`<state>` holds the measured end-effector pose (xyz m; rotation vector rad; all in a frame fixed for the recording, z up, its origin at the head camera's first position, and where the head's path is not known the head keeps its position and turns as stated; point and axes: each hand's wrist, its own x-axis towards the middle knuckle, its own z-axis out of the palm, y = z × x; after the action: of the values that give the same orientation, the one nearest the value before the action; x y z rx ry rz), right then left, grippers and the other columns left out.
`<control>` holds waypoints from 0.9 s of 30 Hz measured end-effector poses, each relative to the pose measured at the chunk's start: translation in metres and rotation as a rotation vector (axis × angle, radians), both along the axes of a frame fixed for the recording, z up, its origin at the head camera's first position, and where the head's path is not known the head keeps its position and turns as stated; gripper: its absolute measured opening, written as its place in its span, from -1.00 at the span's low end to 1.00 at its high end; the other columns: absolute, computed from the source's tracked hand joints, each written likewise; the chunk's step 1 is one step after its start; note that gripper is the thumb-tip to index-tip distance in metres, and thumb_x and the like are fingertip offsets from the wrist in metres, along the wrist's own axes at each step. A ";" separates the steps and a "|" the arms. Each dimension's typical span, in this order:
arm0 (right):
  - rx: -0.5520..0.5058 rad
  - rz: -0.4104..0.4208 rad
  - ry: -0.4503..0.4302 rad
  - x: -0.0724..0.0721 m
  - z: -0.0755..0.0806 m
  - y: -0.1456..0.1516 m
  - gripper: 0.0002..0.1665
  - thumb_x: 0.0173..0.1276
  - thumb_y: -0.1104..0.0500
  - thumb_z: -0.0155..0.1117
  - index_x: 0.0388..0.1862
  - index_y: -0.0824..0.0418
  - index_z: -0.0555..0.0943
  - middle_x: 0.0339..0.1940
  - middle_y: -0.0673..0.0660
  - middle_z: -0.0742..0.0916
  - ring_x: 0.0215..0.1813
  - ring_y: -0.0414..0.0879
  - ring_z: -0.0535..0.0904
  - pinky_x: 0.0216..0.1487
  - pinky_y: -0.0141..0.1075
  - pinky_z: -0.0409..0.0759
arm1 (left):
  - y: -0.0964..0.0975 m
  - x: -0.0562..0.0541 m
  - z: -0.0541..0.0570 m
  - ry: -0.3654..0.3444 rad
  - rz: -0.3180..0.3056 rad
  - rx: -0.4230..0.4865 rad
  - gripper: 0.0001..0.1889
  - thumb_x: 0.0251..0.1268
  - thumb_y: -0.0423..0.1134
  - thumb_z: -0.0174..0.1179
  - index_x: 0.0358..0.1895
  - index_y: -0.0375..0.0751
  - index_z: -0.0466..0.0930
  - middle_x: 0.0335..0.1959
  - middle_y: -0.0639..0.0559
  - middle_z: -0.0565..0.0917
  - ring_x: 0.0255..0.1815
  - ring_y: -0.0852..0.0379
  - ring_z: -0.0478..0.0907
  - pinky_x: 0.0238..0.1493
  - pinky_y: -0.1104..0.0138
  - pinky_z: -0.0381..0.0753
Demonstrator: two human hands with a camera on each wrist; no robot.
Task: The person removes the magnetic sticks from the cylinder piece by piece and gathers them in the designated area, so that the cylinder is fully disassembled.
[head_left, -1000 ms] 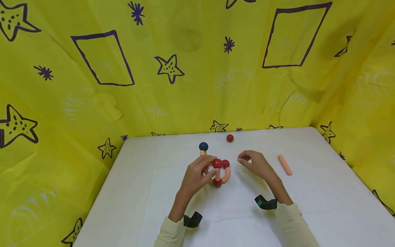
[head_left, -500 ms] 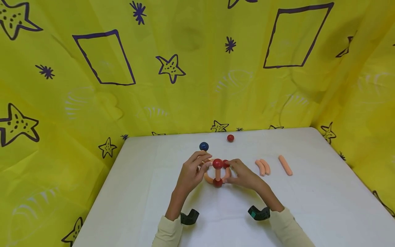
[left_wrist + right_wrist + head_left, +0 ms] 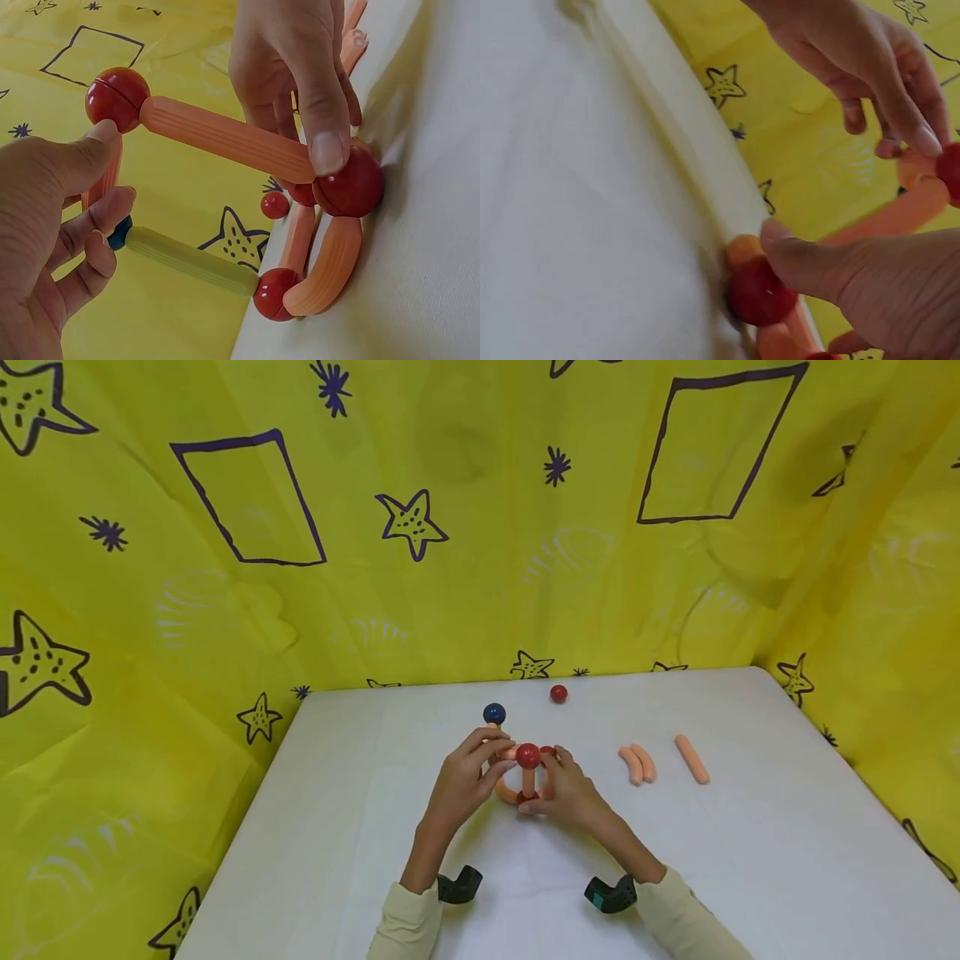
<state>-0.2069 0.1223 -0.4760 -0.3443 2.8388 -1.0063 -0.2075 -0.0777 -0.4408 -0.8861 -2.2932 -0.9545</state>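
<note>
A ball-and-stick frame of ridged orange sticks and red balls stands on the table, with an upright stick (image 3: 225, 139) topped by a red ball (image 3: 528, 755). My left hand (image 3: 465, 781) pinches another orange stick (image 3: 106, 169) beside that top ball. Around the base, my right hand (image 3: 573, 793) grips the frame: its thumb presses the front red ball (image 3: 356, 184), and its fingers reach behind to another red ball (image 3: 548, 751). A dark blue ball (image 3: 494, 714) sits at the far left, joined to a yellow-green stick (image 3: 191, 259). My hands hide parts of the frame.
Two short curved sticks (image 3: 637, 764) and a straight orange stick (image 3: 692, 759) lie to the right on the white table (image 3: 780, 827). One loose red ball (image 3: 558, 694) rests near the back edge. A yellow patterned cloth (image 3: 480, 602) hangs behind and along both sides.
My right hand has moved left to the frame and grips its base, uncovering the two curved sticks. My left hand has shifted slightly left from the top red ball.
</note>
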 end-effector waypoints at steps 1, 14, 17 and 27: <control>0.001 -0.014 0.007 0.001 -0.001 -0.003 0.12 0.01 -0.17 0.55 0.43 0.34 0.30 0.48 0.50 0.22 0.41 0.46 0.26 0.18 0.43 0.31 | 0.000 0.000 0.000 0.004 0.001 0.002 -0.72 0.19 -0.28 0.35 -0.02 -0.20 0.67 0.00 0.03 0.59 -0.25 0.17 0.56 -0.25 0.34 0.67; -0.065 0.001 0.096 -0.002 -0.009 -0.008 -0.09 0.10 -0.17 0.50 0.38 0.09 0.38 0.42 0.42 0.33 0.36 0.39 0.35 0.10 0.46 0.33 | 0.002 0.001 0.002 0.005 -0.015 0.011 -0.71 0.17 -0.25 0.38 -0.04 -0.22 0.67 -0.04 0.03 0.60 -0.33 0.16 0.57 -0.31 0.35 0.67; -0.113 0.075 0.114 -0.007 -0.010 -0.003 -0.37 0.12 -0.05 0.52 0.15 0.08 0.53 0.17 0.23 0.53 0.17 0.15 0.48 0.01 0.24 0.52 | 0.002 0.000 0.001 0.018 -0.041 0.025 -0.70 0.16 -0.27 0.39 -0.03 -0.22 0.67 -0.05 0.03 0.61 -0.37 0.15 0.58 -0.34 0.38 0.65; -0.246 0.249 0.070 -0.011 0.001 0.011 -0.25 0.04 0.18 0.58 0.22 0.12 0.45 -0.01 0.15 0.62 0.07 0.03 0.49 0.16 0.14 0.49 | 0.008 0.005 0.000 0.009 -0.040 0.019 -0.67 0.12 -0.29 0.42 -0.01 -0.19 0.66 -0.05 0.06 0.62 -0.42 0.26 0.48 -0.34 0.61 0.52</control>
<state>-0.2177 0.1337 -0.4753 -0.7492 2.6436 -1.3104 -0.2027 -0.0700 -0.4408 -0.9292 -2.2636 -0.9856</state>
